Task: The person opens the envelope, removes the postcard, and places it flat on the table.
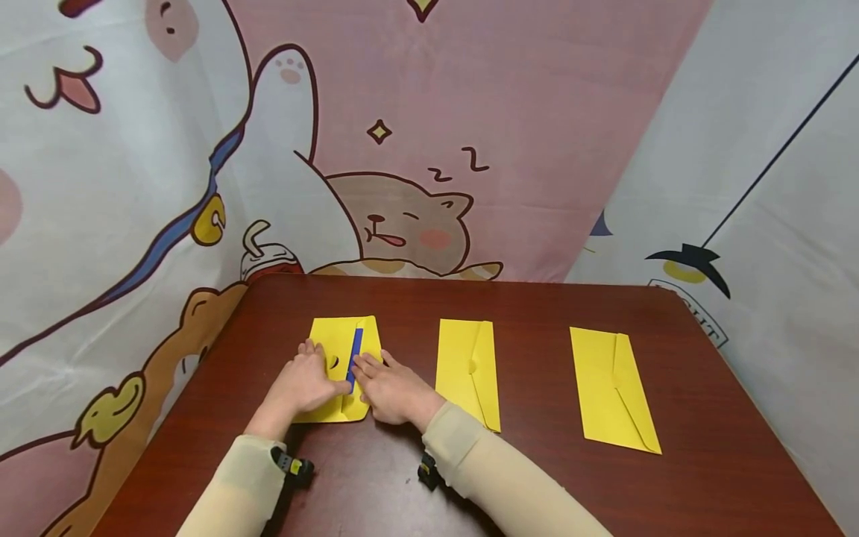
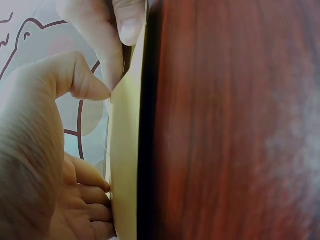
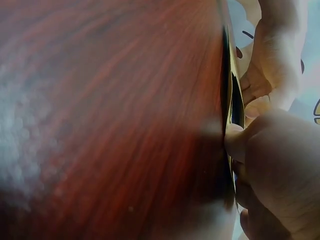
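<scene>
A yellow envelope (image 1: 333,333) lies at the left of the table, its flap side facing right. A narrow blue strip (image 1: 357,343) shows along its opening, with a small dark curved slot (image 1: 334,362) beside it. My left hand (image 1: 307,382) rests on the envelope's left part, thumb reaching to the strip. Across the strip and the flap side lies my right hand (image 1: 392,389), fingers fairly straight, thumb at the envelope's near part. Both wrist views show the envelope (image 2: 125,145) edge-on with the hands touching it. How much blue lies inside is hidden.
Two more yellow envelopes, their flaps folded over, lie on the brown table (image 1: 537,477): one in the middle (image 1: 452,365), one at the right (image 1: 600,395). A cartoon-printed cloth (image 1: 523,134) hangs behind the table. Each wrist wears a dark strapped device (image 1: 295,468).
</scene>
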{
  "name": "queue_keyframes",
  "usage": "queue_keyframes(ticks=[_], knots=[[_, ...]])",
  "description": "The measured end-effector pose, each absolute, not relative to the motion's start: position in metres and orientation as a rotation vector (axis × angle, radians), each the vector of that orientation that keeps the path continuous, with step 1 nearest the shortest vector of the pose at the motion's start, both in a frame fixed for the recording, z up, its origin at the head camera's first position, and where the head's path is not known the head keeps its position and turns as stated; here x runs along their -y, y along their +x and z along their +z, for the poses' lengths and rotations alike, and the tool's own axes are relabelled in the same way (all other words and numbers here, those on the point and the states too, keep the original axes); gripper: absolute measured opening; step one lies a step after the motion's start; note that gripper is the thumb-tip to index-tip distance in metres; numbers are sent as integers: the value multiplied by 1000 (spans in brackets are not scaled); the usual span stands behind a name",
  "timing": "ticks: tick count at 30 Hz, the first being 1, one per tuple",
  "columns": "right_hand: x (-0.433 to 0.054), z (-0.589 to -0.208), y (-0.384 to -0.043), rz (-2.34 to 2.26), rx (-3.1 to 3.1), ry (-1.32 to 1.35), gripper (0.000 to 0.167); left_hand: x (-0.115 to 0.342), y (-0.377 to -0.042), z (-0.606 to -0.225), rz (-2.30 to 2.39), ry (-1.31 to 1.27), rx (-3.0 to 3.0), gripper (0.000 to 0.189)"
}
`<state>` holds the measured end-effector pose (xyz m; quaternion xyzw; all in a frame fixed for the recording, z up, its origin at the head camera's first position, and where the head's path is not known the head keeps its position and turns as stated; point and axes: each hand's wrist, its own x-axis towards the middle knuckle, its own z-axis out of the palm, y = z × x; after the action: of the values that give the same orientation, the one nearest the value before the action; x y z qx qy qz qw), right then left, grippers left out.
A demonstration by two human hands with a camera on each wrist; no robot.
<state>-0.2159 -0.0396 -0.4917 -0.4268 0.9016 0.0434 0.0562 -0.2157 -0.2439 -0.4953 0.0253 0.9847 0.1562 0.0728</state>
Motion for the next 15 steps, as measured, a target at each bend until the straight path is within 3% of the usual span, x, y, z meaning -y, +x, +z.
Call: queue_keyframes(ticks=[15], knots=[[42,-489,-215,309,-2748,-1328,61,242,-214,-493,461,71,-2937,114]])
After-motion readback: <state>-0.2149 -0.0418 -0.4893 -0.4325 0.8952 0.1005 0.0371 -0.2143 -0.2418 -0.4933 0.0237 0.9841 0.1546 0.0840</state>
